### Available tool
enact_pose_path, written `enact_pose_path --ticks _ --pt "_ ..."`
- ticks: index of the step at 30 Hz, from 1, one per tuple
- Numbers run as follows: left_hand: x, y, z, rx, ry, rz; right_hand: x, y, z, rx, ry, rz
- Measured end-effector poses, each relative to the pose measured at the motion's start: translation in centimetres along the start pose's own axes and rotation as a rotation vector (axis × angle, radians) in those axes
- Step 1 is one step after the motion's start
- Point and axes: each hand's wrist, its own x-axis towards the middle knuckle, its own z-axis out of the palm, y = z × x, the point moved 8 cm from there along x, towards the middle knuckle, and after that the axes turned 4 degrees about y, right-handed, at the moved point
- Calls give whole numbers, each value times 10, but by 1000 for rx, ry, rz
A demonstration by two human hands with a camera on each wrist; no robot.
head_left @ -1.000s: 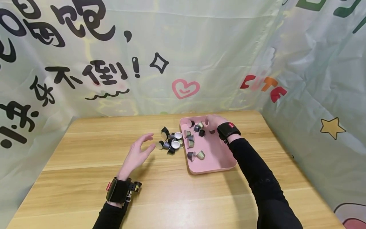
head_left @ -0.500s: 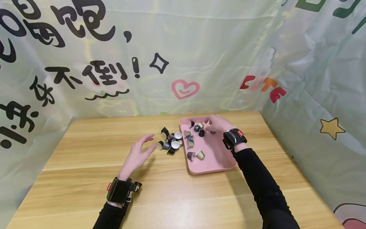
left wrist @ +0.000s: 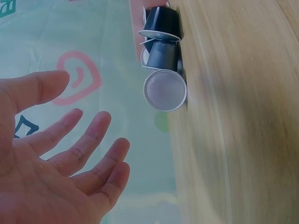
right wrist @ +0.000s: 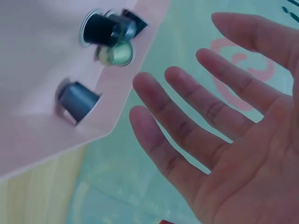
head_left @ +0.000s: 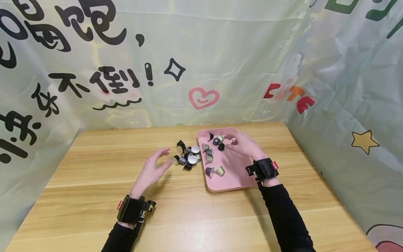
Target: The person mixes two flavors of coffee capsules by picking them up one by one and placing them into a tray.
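Note:
A shallow pink tray [head_left: 234,176] lies on the table with several coffee capsules in it, mostly along its left side, such as a pale green capsule [head_left: 220,171]. Over the tray's back right part hovers my right hand [head_left: 245,145], fingers loosely spread and holding nothing. In the right wrist view a dark blue capsule [right wrist: 79,100] lies apart from the others, near the tray's wall. My left hand [head_left: 150,172] is held just left of a loose heap of capsules [head_left: 192,160], fingers relaxed, touching none. A capsule with a pale lid [left wrist: 165,90] faces the left wrist camera.
The wooden table [head_left: 94,196] extends around the tray and heap. A printed cloth [head_left: 239,56] with lettering, a heart and a star hangs behind and to the right, close to the table's edges.
My right hand has drawn back toward the right and front over the tray, its fingers spreading. My left hand and the capsule heap have stayed put.

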Motion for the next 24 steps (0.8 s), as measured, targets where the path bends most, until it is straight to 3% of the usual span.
enact_pose_path --ticks 17,24 --pt "-3 10 19 36 -39 17 -38 -16 -1 152 246 -43" --pt "-8 21 36 135 -64 121 -51 -13 4 223 333 -21"
